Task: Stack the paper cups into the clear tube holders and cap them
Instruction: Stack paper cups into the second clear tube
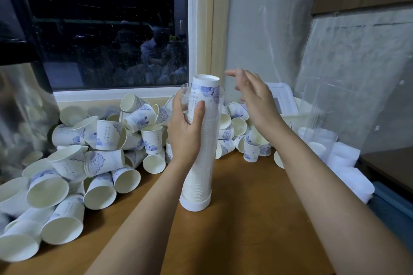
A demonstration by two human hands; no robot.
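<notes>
A clear tube holder (201, 163) stands upright on the wooden table (257, 219), its lower end in a white cap (194, 204). It is packed with stacked paper cups, and the top cup (206, 86), white with a blue flower print, pokes out above the tube's rim. My left hand (186, 127) grips the tube near its top, fingers and thumb curled round it. My right hand (252, 98) hovers just right of the top cup with fingers spread, touching nothing.
Loose paper cups (93, 152) lie heaped along the window sill and table's left side, with more cups (241, 131) behind the tube. A white bin (283, 100) and empty clear tubes (317, 138) stand at the right. Plastic sheeting covers the wall.
</notes>
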